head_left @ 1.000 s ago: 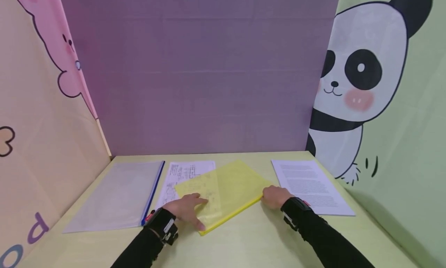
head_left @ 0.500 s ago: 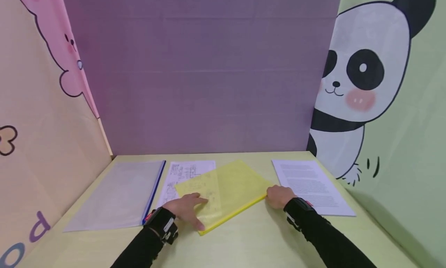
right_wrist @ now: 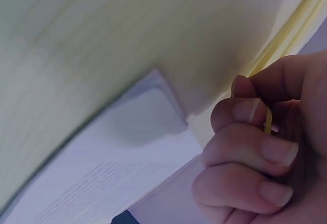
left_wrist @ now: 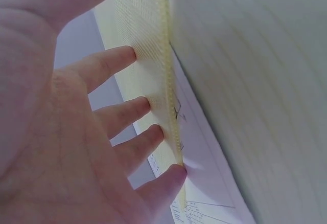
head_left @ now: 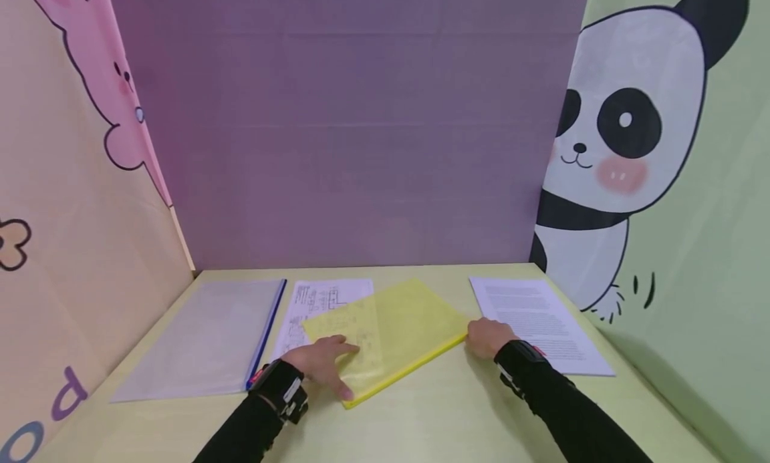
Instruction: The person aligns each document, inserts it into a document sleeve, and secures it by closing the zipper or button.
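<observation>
A translucent yellow document pouch [head_left: 409,326] with a bright yellow zip edge lies aslant at the middle of the table. My left hand [head_left: 325,363] rests on its near left corner, fingers spread; in the left wrist view the fingertips press on the mesh-patterned pouch [left_wrist: 145,35]. At the right end of the zip edge is my right hand [head_left: 488,337]. In the right wrist view its curled fingers [right_wrist: 240,152] pinch a small yellow pull tab [right_wrist: 268,119], mostly hidden. A sheet with handwriting and drawings [head_left: 325,299] lies partly under the pouch and shows through it.
On the left lies a clear pouch [head_left: 192,343] with a blue edge. A stack of printed paper [head_left: 535,323] lies at the right, close to my right hand. A purple panel [head_left: 361,129] stands behind the table [head_left: 433,416], with decorated side walls.
My right hand has slid to the right along the yellow zip edge, towards its far end. The left hand and the pouch stay where they were.
</observation>
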Demonstrator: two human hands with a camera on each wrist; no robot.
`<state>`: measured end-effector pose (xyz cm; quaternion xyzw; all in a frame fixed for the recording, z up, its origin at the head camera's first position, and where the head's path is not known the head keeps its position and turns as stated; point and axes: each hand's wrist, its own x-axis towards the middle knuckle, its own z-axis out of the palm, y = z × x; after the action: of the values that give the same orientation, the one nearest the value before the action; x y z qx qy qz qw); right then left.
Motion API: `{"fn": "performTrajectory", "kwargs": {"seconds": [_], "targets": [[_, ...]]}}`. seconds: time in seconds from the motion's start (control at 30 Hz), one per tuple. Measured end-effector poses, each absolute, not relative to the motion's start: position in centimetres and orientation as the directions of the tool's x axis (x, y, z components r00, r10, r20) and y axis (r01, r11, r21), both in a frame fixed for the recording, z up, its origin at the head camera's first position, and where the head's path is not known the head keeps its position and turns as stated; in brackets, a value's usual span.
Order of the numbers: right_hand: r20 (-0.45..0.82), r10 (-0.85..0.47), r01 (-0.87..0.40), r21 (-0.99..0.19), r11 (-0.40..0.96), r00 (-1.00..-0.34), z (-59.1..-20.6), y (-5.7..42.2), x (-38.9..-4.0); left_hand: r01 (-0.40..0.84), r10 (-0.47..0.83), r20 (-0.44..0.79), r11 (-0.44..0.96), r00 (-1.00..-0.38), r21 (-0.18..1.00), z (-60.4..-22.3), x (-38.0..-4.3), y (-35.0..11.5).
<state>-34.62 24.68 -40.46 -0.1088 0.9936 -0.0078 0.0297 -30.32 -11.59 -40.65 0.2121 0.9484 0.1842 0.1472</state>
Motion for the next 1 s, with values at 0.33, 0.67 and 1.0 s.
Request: {"fn": "performTrajectory", "kwargs": {"seconds": [0.33,0.67,1.0], "targets": [[-0.024,-0.205,-0.204,-0.034,0.978,-0.979,-40.8,25.4,-35.0,0.341,0.453,-0.219,0.848,-0.864,0.405,-40.7,-30.3,-11.6],[-0.023,-0.193,-0.192,-0.02,0.981,-0.981,-40.5,25.9,-35.3,0.347,0.459,-0.223,0.847,-0.86,0.404,-40.7,-30.5,-11.6],[-0.006,-0.17,-0.17,-0.022,0.985,-0.985,-41.3,27.0,-36.0,0.348,0.461,-0.222,0.845,-0.859,0.406,-40.6,-30.5,-11.5]]}}
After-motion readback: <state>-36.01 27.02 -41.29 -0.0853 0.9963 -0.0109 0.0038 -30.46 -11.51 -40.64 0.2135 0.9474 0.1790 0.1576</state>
